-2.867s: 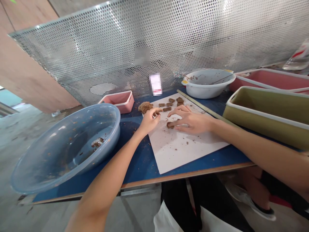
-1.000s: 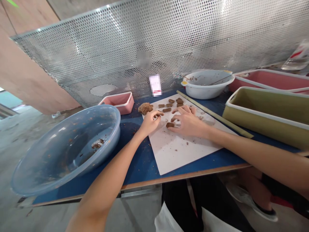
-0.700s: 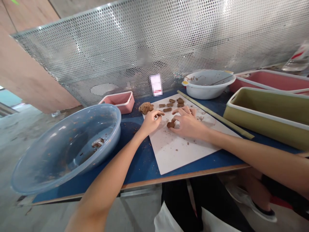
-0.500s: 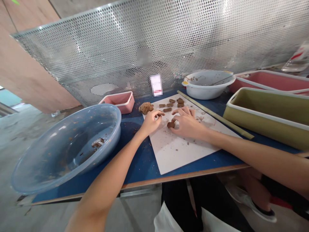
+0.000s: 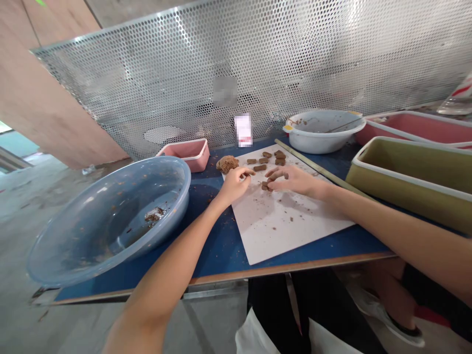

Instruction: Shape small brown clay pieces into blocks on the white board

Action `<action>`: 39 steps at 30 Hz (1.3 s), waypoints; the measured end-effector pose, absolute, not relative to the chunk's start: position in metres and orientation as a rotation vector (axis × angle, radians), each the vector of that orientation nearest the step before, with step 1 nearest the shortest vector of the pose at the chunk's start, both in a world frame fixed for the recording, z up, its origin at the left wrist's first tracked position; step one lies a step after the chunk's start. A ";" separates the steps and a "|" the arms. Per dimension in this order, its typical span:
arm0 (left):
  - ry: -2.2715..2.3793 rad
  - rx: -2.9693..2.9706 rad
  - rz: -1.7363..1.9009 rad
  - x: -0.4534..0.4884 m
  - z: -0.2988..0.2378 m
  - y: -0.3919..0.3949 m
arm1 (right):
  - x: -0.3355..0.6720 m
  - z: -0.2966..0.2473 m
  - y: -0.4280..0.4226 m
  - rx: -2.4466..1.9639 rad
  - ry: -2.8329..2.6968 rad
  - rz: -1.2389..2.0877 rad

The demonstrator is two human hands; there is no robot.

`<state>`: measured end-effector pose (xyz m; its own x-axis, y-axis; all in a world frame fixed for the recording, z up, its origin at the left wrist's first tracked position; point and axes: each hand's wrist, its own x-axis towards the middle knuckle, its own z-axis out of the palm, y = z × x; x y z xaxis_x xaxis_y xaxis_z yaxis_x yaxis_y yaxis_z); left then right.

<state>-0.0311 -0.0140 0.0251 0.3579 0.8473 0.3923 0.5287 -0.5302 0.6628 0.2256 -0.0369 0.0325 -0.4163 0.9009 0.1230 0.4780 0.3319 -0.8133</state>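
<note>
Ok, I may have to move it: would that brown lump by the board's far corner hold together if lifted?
Probably soft and deformable: the brown lump looks rough and irregular. It may shed bits, since crumbs dot the white board. Its uneven shape makes rolling unlikely.

The one camera, worn on the head, looks forward and down across the blue table (image 5: pixel 217 250) toward the perforated metal screen (image 5: pixel 258 64). The left hand (image 5: pixel 236 181) and right hand (image 5: pixel 295 180) lie mid-frame over the white board (image 5: pixel 291 231), fairly close; the person's lap (image 5: pixel 295 314) fills the bottom edge.
</note>
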 end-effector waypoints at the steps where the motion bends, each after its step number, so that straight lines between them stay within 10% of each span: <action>1: 1.201 2.206 1.012 -0.031 0.025 -0.014 | 0.228 0.034 -0.035 -1.168 -2.009 1.025; 14: 1.262 2.268 1.009 -0.031 0.020 -0.011 | 0.234 0.034 -0.002 -1.294 -2.259 0.162; 39: 1.313 2.591 0.918 -0.031 0.014 -0.016 | 0.267 0.022 0.037 -1.340 -2.377 0.003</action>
<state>-0.0308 -0.0162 0.0139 0.4484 0.7599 0.4706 0.7027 -0.6251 0.3398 0.2673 0.0373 0.0218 -0.4541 0.8200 0.3484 0.8190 0.5382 -0.1991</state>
